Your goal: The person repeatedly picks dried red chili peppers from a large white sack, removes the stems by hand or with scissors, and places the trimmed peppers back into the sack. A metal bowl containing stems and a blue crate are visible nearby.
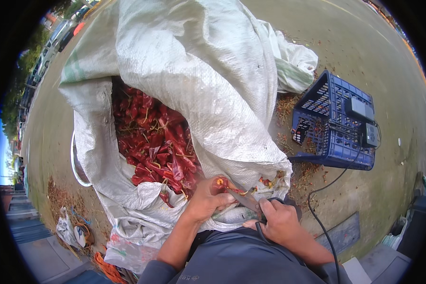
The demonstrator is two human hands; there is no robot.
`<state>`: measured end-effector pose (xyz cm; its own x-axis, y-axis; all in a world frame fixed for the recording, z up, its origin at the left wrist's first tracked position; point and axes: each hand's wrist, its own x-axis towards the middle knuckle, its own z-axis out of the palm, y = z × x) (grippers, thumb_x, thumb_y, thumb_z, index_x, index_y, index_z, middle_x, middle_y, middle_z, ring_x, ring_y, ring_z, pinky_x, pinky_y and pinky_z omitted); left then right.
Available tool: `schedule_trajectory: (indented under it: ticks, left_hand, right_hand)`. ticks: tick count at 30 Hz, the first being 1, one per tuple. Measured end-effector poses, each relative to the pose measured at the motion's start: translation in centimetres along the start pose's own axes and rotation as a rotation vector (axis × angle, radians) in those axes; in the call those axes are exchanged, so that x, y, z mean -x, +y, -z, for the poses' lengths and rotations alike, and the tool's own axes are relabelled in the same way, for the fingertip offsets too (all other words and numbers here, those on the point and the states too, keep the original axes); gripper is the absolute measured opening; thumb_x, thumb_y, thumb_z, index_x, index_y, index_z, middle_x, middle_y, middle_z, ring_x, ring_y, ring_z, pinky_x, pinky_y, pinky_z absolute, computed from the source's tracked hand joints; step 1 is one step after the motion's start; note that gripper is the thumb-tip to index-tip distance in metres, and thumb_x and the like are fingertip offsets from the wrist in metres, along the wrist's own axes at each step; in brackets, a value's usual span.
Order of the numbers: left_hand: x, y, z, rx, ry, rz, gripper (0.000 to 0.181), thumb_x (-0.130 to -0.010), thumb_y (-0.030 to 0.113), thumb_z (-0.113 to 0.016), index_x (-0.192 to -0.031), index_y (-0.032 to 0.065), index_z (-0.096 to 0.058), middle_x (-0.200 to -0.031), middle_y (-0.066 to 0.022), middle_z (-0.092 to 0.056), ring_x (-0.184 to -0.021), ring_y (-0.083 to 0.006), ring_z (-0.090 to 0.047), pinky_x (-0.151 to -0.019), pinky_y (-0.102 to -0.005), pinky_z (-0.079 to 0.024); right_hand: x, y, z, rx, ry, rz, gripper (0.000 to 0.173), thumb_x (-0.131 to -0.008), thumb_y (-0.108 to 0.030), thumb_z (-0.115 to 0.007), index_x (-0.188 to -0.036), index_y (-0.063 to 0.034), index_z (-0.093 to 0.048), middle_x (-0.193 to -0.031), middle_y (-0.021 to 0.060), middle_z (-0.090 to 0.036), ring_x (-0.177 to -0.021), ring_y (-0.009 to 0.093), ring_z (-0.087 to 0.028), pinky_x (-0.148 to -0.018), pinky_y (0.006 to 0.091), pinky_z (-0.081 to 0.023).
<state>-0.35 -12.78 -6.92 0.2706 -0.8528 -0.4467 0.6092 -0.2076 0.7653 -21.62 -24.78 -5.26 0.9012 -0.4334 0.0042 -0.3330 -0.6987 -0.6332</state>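
Note:
A large white woven sack (213, 103) lies in front of me, its mouth showing a heap of dried red chili peppers (159, 149). My left hand (211, 198) holds a red chili pepper (220, 181), whose pale cut or stem end faces up. In my right hand (278, 218) are scissors (248, 201) with black handles, the blades pointing left at the pepper. Whether the blades touch it, I cannot tell. One loose pepper (165, 197) rests on the fold of the sack left of my hands. Pepper stem bits (271, 181) lie on the sack's right edge.
A blue plastic crate (351, 156) stands on the concrete at right, with small grey devices (359, 109) and a black cable (314, 213). Stem debris (305, 177) litters the ground. A board (340, 229) lies at lower right, a clear plastic bag (131, 252) at lower left. Parked cars stand far left.

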Motion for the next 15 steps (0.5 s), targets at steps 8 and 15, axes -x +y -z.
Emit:
schedule_trajectory:
  ticks: [8, 15]
  left_hand:
    - [0.2, 0.1, -0.7, 0.03, 0.01, -0.044, 0.026, -0.085, 0.014, -0.082, -0.099, 0.0002, -0.064, -0.073, -0.0041, -0.06, -0.056, -0.0095, -0.048, -0.049, -0.0253, -0.035]
    - [3.7, 1.7, -0.8, -0.154, 0.075, -0.351, 0.046, -0.068, 0.008, -0.094, -0.102, 0.0045, -0.063, -0.097, -0.0028, -0.062, -0.088, -0.0096, -0.058, -0.08, -0.0247, -0.047]
  right_hand:
    - [-0.4, 0.0, 1.9, -0.519, -0.212, -0.211, 0.052, -0.084, -0.047, -0.084, -0.101, -0.002, -0.064, -0.068, 0.016, -0.062, -0.058, 0.035, -0.066, -0.054, 0.04, -0.051]
    - [-2.1, -0.3, 2.0, -0.013, 0.048, -0.057, 0.063, -0.076, -0.054, -0.086, -0.104, -0.0017, -0.064, -0.068, 0.0128, -0.064, -0.058, 0.032, -0.067, -0.054, 0.0417, -0.052]
